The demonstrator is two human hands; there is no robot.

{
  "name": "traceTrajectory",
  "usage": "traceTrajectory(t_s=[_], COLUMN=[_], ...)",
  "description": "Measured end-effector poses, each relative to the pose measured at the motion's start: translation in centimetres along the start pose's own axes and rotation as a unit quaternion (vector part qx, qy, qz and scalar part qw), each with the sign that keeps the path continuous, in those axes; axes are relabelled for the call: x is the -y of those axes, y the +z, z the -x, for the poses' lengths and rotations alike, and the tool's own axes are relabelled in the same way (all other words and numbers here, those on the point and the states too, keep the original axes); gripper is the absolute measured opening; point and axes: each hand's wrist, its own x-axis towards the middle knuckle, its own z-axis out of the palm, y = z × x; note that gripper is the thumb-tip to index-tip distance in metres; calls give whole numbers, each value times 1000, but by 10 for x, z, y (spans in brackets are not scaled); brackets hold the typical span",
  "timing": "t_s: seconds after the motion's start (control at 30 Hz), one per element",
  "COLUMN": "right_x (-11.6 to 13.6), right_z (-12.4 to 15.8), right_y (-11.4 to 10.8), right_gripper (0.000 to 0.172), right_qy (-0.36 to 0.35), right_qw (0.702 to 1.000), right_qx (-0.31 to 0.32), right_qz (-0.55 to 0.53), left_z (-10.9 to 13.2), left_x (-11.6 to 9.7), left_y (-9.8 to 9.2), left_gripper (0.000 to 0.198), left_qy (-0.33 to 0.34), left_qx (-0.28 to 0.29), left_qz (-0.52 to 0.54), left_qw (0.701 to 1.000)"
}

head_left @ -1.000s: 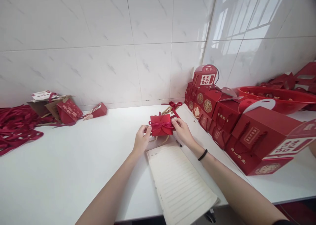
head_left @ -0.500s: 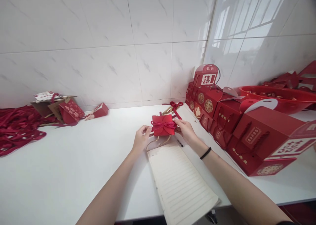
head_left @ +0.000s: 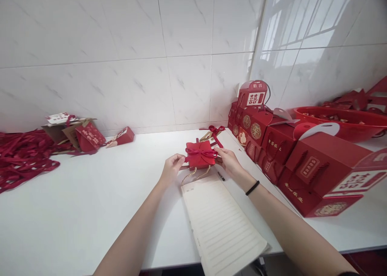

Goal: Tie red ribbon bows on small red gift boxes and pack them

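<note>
A small red gift box [head_left: 196, 163] sits on the white table, just beyond the top edge of a lined notebook [head_left: 223, 223]. A dark red ribbon [head_left: 200, 151] is tied in a bow across it. My left hand [head_left: 172, 170] pinches the ribbon at the box's left side. At the right side, the thumb and fingers of my right hand [head_left: 229, 161] are closed on the ribbon too; its lower fingers are partly hidden beside the box. Gold cord handles [head_left: 190, 176] stick out between box and notebook. A black pen [head_left: 221, 176] lies near my right hand.
Red gift boxes [head_left: 326, 159] stand stacked along the right, beside a red basin [head_left: 347, 124] of small items. A ribbon bow [head_left: 215, 131] lies behind my hands. Ribbon heaps [head_left: 24, 159], folded cartons [head_left: 87, 136] and a small red box [head_left: 122, 136] are at left.
My left hand has shifted slightly down and left, with the ribbon's left side drawn outward a little. The view has moved marginally; the box stays in place.
</note>
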Motion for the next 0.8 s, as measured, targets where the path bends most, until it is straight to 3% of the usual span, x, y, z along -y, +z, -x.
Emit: traceTrajectory(t_s=[0.1, 0.17, 0.2, 0.3, 0.37, 0.47, 0.63, 0.8], right_x=[1, 2, 2, 3, 3, 1, 0, 4], right_z=[0, 0, 1, 3, 5, 10, 17, 21], right_y=[0, 1, 2, 5, 8, 13, 18, 20], right_gripper=[29, 31, 32, 34, 36, 41, 48, 45], right_qy=[-7, -11, -14, -23, -26, -23, -36, -87], right_qw=[1000, 1000, 1000, 999, 999, 998, 998, 993], right_qx=[-6, -6, -4, 8, 17, 32, 43, 77], right_qz=[5, 10, 13, 25, 33, 41, 31, 15], left_z=[-2, -4, -5, -5, -3, 2, 7, 6], left_x=[-2, -2, -2, -5, -10, -16, -12, -5], left_y=[-6, -11, -13, -14, -8, 7, 19, 6], left_gripper=[24, 11, 8, 21, 22, 16, 35, 40], left_qy=[1, 7, 13, 67, 123, 157, 63, 203], left_qx=[41, 32, -1, -175, -222, -195, -119, -69], left_qz=[-61, -142, -177, -201, -179, -172, -157, -217], left_qw=[997, 989, 984, 961, 950, 953, 978, 952])
